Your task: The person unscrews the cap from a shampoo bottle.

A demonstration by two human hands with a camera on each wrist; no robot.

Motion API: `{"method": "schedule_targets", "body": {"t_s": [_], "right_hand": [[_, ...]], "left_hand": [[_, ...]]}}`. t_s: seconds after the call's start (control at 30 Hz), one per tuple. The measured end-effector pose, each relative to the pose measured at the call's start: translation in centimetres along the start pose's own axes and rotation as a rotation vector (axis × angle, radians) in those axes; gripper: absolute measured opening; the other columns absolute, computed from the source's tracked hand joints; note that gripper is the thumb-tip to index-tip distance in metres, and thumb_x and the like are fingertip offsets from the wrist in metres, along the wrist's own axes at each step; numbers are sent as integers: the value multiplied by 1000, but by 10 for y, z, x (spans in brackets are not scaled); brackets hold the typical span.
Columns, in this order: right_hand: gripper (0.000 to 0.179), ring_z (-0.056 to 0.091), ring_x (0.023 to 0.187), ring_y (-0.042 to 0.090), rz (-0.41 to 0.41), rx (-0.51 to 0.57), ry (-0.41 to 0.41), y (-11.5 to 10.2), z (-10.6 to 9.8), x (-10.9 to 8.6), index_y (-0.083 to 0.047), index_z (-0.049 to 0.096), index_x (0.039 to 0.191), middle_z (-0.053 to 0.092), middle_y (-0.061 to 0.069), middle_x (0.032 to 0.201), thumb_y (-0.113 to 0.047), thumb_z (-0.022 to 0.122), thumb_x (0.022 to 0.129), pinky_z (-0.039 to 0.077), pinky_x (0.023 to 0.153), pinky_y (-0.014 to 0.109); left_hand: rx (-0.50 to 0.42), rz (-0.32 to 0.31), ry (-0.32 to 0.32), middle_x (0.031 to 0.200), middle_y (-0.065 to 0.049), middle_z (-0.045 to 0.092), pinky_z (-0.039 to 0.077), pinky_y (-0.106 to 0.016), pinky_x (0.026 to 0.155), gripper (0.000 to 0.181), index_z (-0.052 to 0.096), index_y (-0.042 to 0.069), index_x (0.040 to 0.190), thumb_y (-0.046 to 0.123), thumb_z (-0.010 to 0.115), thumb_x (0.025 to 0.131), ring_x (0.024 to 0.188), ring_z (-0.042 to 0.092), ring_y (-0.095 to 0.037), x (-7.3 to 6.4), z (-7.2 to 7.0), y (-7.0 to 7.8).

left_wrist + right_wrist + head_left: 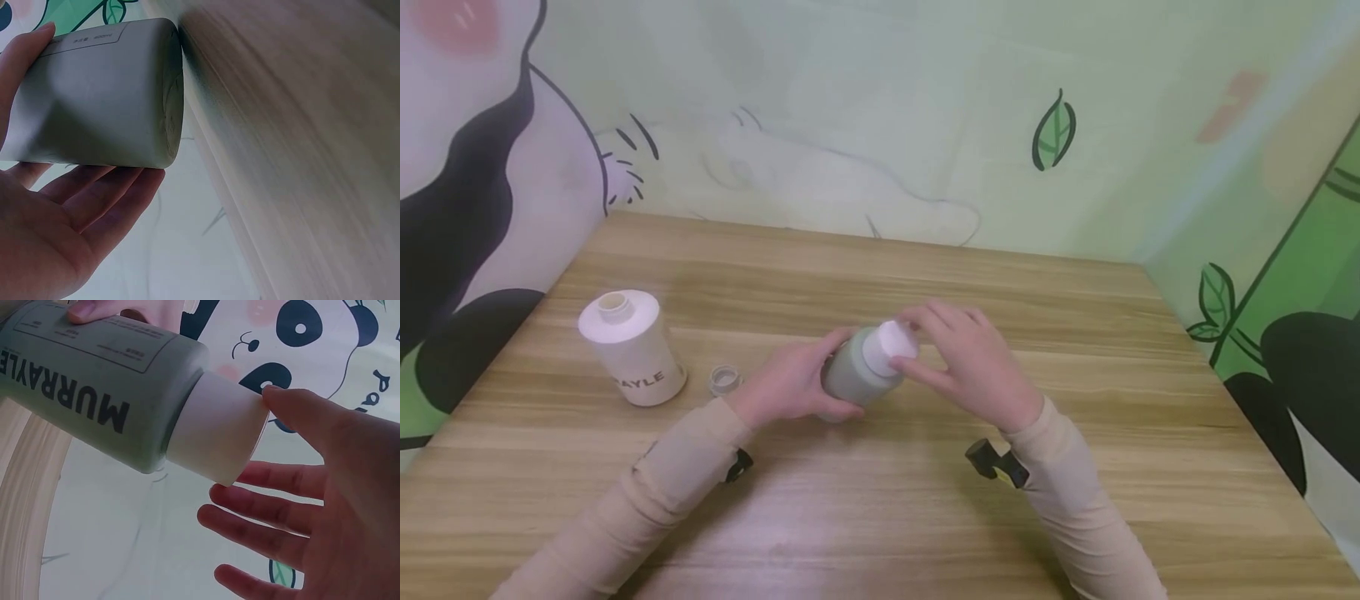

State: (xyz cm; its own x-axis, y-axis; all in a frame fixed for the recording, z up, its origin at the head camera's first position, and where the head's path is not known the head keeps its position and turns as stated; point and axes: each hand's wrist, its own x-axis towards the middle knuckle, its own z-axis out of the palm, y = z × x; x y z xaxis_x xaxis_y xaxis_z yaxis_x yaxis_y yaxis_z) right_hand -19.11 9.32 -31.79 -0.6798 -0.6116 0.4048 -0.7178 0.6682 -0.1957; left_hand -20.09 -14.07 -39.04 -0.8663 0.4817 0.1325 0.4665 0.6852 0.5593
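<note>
A grey-green bottle [853, 372] with a white cap [889, 346] is tilted, its cap end up and to the right. My left hand [797, 377] grips the bottle's body, thumb on one side and fingers on the other, as the left wrist view shows with the bottle [100, 94]. Whether the base touches the table cannot be told. My right hand [973, 358] pinches the cap by its rim; in the right wrist view thumb and fingertips meet the cap [215, 431] on opposite sides. Dark lettering [69, 394] runs along the bottle.
On the left of the wooden table [820, 517] stands a white bottle [643, 358] with an uncapped neck. A small pale ring-shaped cap [725, 381] lies between it and my left hand. A painted wall [850, 108] rises behind the table.
</note>
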Motion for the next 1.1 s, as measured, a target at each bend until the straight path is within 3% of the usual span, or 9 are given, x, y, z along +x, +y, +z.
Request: {"method": "schedule_targets", "body": {"t_s": [0.37,0.63,0.9,1.1], "right_hand": [[40,59,111,20,-71,-2,-11,1,-1,-2,-10,61,123,64,5,118,-29,68,88,47,91,46],[51,59,119,21,6,28,-37,2,-4,-2,-9,55,130,64,5,126,-36,68,89,46,95,46],[37,64,104,17,26,17,-33,1,-3,-1,-10,62,115,68,2,111,-36,68,88,47,87,41],[41,65,101,18,2,-3,2,1,-2,-2,-9,63,113,68,3,109,-38,71,86,48,85,41]], "left_hand": [[-22,-10,-6,117,-11,69,53,-45,89,91,41,17,143,40,86,67,101,67,-26,-1,-1,1],[-15,-19,-1,116,-11,69,54,-44,88,90,41,17,142,40,86,67,100,67,-25,-2,0,1],[-10,-17,-3,115,-11,69,54,-44,87,91,41,17,142,41,85,67,99,67,-25,-1,-1,1],[7,-16,-5,115,-11,69,54,-44,86,92,40,16,143,42,85,67,98,67,-24,0,-1,1]]}}
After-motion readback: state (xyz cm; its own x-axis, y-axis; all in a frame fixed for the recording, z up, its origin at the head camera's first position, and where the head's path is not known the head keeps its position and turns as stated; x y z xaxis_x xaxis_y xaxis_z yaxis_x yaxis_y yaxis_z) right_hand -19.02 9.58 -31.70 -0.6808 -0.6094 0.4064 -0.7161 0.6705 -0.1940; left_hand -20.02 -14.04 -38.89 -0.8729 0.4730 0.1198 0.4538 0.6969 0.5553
